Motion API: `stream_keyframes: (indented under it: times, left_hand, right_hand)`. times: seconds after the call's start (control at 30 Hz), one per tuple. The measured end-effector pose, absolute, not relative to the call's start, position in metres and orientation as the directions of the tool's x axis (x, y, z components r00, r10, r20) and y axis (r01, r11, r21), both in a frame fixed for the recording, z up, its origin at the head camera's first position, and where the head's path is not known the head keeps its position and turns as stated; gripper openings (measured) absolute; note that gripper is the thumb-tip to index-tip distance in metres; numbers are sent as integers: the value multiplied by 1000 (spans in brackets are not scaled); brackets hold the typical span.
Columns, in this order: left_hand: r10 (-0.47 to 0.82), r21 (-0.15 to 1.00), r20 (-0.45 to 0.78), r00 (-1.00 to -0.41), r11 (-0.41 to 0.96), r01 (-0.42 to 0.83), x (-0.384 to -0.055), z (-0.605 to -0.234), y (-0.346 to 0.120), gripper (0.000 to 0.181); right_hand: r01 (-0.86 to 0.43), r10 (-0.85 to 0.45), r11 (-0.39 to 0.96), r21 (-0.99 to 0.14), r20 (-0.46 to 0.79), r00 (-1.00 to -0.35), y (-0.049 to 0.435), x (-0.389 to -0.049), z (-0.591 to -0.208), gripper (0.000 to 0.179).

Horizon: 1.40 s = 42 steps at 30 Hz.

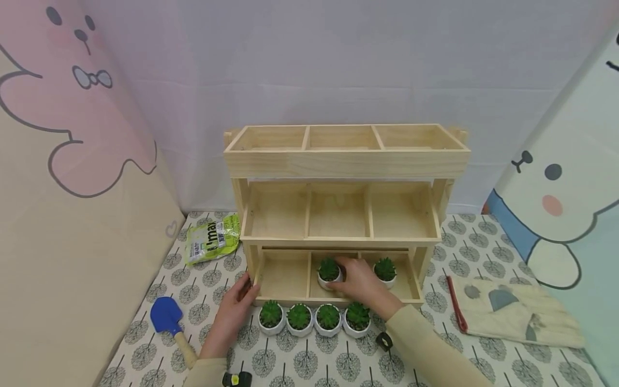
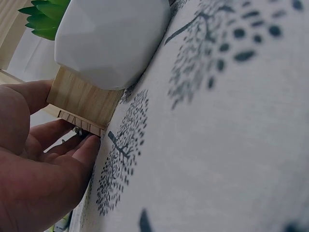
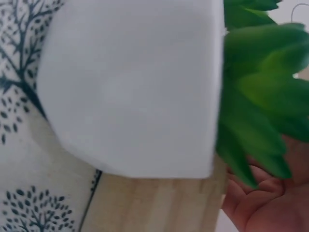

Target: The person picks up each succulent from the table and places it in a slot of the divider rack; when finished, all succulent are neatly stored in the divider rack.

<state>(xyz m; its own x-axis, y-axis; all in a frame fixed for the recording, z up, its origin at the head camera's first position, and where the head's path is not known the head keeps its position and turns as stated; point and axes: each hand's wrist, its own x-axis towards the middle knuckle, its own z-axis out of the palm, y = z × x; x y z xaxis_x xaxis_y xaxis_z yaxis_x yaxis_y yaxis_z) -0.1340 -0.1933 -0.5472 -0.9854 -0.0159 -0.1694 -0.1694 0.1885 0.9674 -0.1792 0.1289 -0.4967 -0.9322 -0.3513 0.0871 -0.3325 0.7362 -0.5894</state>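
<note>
A three-tier wooden shelf (image 1: 347, 164) stands at the back of the table, each tier split into three compartments. My right hand (image 1: 364, 282) grips a small white-potted succulent (image 1: 329, 272) in the bottom tier's middle compartment. Another potted succulent (image 1: 385, 270) sits in the bottom right compartment. At the bottom tier's left front corner, my left hand (image 1: 235, 312) holds the wooden edge (image 2: 84, 99), thumb on one side and fingers on the other. Several more potted succulents (image 1: 300, 320) stand in a row before the shelf. In the right wrist view, a near pot (image 3: 135, 92) hides most of the right hand.
A blue toy shovel (image 1: 166, 316) with a wooden handle lies at the left. Behind it rests a green-yellow packet (image 1: 213, 239). A folded cloth (image 1: 515, 312) with a red edge lies on the right. The tablecloth (image 1: 261, 363) has a tree print.
</note>
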Motion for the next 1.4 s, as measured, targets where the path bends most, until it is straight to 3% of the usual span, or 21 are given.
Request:
stream_keyframes:
  times: [0.17, 0.47, 1.23, 1.4]
  left_hand:
    - [-23, 967, -163, -986, 196, -164, -135, -549, -194, 69]
    - [-32, 965, -173, -984, 193, -176, -136, -552, -195, 69]
    - [-36, 965, -168, -985, 200, -172, -137, -553, -194, 68]
    - [-32, 968, -159, -987, 191, -163, -137, -554, -195, 68]
  right_hand:
    - [-314, -336, 753, -578, 73, -939, 129, -177, -493, 51]
    - [-272, -299, 787, -553, 43, -953, 127, -176, -492, 57]
    - [-202, -182, 682, -703, 105, -978, 143, -145, -491, 65]
    - [-198, -177, 646, -737, 107, -978, 147, -133, -490, 59]
